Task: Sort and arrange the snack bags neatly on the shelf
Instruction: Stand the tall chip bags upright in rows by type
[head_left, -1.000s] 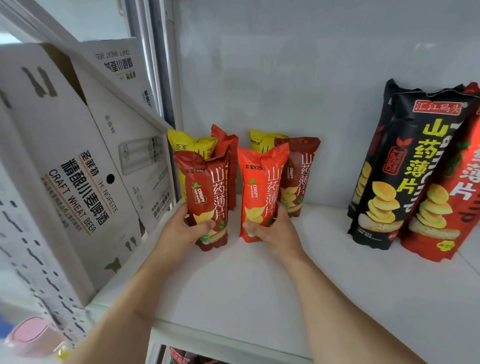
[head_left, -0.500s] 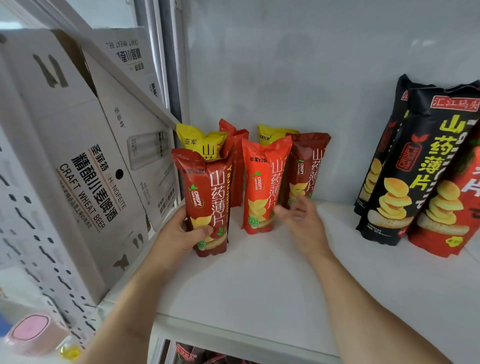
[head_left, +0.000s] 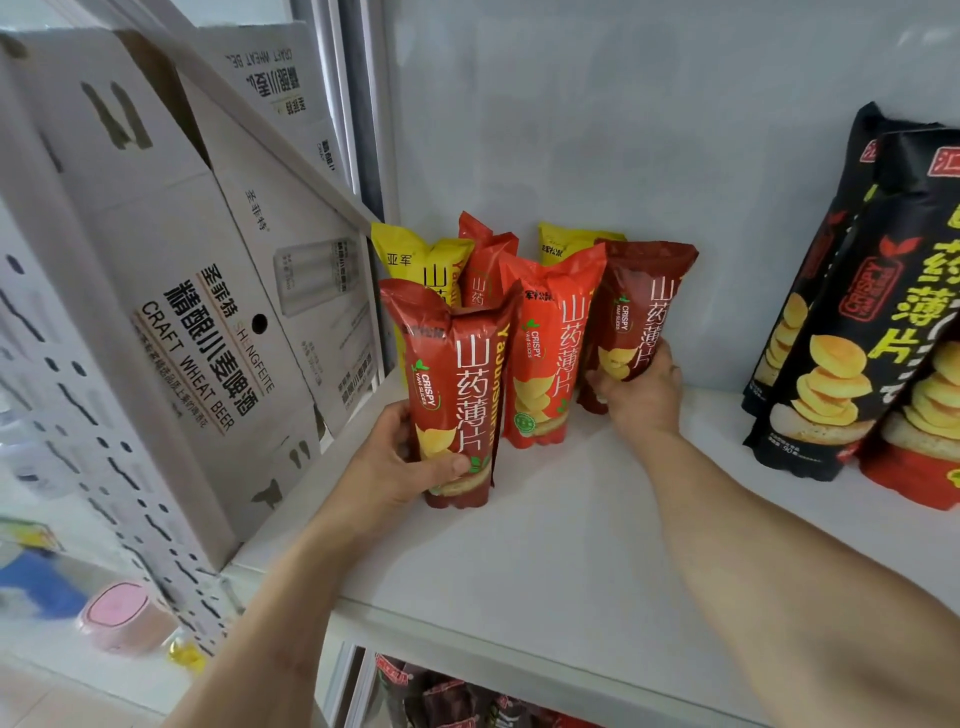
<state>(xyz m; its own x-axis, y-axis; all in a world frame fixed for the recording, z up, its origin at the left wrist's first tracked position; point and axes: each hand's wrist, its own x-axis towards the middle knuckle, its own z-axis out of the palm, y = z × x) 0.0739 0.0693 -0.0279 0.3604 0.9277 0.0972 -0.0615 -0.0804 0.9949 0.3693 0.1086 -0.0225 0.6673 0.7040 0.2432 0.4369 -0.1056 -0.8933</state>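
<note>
standing in a loose cluster at the back left of the white shelf (head_left: 545, 545), six small snack bags are being sorted, and the job is being judged as partly done. the dark red bag at the front (head_left: 457, 395) is being held low down by the left hand (head_left: 400, 462), with the thumb laid across its face and the fingers wrapped behind. a second dark red bag (head_left: 641, 312), further back on the right, is being gripped near its base by the right hand (head_left: 641, 392), fingers curled around it. between them an orange-red bag (head_left: 550, 358) is being left upright and untouched. two yellow bags (head_left: 421, 265) and another orange-red bag (head_left: 483, 260) are being kept behind, half hidden. colours are being mixed rather than grouped, and the rows are being left uneven, so matching and straightening are being judged as the work left.

large black bags (head_left: 852, 322) and a red one (head_left: 930, 415) are being leaned at the far right, well apart from the small ones. the shelf is being seen as smooth, pale and bare in front, backed by a plain grey wall. beer cartons (head_left: 171, 291) are being stacked just beside the shelf on the left, and more bags are being glimpsed on a lower level.
</note>
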